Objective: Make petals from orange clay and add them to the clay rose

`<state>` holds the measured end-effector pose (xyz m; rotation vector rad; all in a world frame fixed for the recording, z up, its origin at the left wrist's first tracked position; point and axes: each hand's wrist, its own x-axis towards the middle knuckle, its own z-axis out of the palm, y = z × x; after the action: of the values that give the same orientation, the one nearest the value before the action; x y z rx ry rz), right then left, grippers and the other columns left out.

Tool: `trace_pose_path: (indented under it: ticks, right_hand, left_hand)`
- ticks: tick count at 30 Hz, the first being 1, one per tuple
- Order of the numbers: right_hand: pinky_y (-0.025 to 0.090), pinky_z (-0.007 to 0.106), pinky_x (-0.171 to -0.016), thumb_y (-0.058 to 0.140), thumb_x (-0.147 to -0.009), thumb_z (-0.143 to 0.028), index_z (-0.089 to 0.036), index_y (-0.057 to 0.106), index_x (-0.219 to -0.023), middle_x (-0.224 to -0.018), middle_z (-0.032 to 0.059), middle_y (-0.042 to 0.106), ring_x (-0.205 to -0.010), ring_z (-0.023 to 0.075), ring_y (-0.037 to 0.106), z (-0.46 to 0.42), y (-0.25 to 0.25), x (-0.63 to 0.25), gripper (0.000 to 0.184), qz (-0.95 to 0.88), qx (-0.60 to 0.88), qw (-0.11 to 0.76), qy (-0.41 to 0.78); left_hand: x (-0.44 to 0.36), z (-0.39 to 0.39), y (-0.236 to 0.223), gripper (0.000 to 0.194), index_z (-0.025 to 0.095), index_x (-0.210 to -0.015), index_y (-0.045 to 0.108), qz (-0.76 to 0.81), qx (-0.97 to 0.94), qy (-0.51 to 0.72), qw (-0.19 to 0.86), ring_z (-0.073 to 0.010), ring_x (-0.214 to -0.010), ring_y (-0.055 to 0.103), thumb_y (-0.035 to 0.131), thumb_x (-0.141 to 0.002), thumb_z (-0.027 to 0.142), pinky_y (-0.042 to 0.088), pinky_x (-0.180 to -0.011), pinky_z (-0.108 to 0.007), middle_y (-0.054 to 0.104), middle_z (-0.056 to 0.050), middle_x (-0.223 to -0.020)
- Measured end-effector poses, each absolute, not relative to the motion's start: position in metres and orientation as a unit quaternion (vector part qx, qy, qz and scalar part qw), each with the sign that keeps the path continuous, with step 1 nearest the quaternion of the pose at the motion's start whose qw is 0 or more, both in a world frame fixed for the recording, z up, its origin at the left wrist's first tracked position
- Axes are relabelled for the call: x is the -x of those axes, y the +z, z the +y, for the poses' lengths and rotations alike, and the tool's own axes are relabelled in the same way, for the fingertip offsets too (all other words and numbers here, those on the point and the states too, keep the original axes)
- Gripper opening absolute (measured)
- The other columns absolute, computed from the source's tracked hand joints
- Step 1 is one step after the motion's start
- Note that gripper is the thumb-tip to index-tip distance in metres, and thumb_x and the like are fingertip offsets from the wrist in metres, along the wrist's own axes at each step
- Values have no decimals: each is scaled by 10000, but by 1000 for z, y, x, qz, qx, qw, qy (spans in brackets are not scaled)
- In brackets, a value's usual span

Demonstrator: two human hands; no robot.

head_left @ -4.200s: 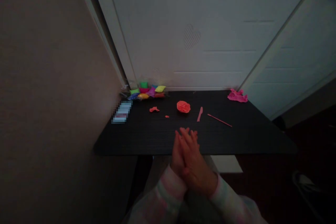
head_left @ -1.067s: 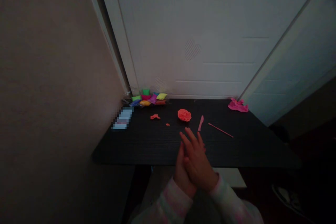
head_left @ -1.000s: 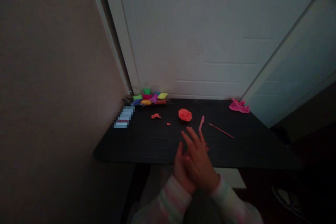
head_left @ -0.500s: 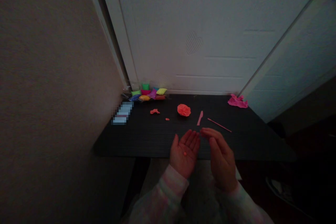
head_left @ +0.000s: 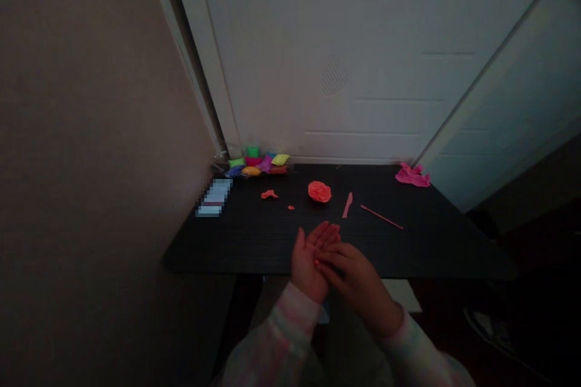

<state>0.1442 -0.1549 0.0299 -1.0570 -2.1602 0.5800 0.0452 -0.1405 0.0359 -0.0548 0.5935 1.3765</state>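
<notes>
My left hand [head_left: 309,266] is held palm up just off the front of the table, its fingers stretched out. On that palm rests a tiny orange ball [head_left: 316,262] of what looks like modelling clay. My right hand [head_left: 356,281] reaches across from the right, with thumb and fingertips closed around the ball. Beyond the hands sits an orange clay flower [head_left: 319,191] with layered, ruffled petals. Left of it lie a torn orange clay piece [head_left: 269,194] and a smaller orange scrap [head_left: 291,207].
A pink plastic knife [head_left: 347,205] and a thin pink stick [head_left: 381,216] lie right of the flower on the dark table [head_left: 236,242]. Colourful clay packets [head_left: 252,164] are piled at the back left. Crumpled pink material [head_left: 413,175] sits back right, a blurred-out pale rectangle [head_left: 215,198] at left.
My right hand has come left and down from beside my left hand, bringing its fingertips onto the ball in the left palm. My left hand has barely moved.
</notes>
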Motion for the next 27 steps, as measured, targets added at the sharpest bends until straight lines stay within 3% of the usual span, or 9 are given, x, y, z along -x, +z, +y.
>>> trace_pose_path:
  ticks: [7,13,17,23,27]
  right_hand:
    - [470,318,-768,539,-782,-228,-209,640,-826,-837,31,636,-819,167,573,-140,30,-138,112,-783,426,357,278]
    - [483,281,-648,527,-783,-318,-187,628,-844,-814,34,661,-744,162,605,-122,25,-159,176,-709,503,397,295]
    - [481,305,-646,541,-765,-371,-177,633,-861,-827,49,673,-740,180,614,-102,26,-176,235,-680,528,415,293]
    - [483,321,-662,504,-782,-388,-154,623,-872,-801,51,663,-725,177,607,-52,33,-177,277,-677,519,445,272]
    - [489,306,-661,495,-806,-361,-158,610,-875,-794,37,646,-741,162,601,-18,35,-163,243,-690,515,447,244]
  left_hand:
    - [-43,-130,30,489,79,-826,641,334,-73,622,704,-199,-885,618,311,-852,439,419,-903,-324,657,-158,-905]
    - [-25,-109,19,228,152,-953,562,450,-230,655,561,-182,-1000,557,482,-791,292,400,-910,-325,592,-100,-1040]
    - [-3,-82,17,323,184,-1011,545,530,-360,636,430,-201,-1044,515,599,-696,230,346,-948,-360,558,-89,-1094]
    - [14,-44,15,389,165,-1036,569,570,-550,543,280,-265,-1152,416,617,-652,212,241,-1008,-428,541,-122,-1152]
    - [2,-31,9,645,193,-1184,472,568,-632,482,215,-297,-1212,352,687,-579,253,172,-1029,-462,483,-116,-1256]
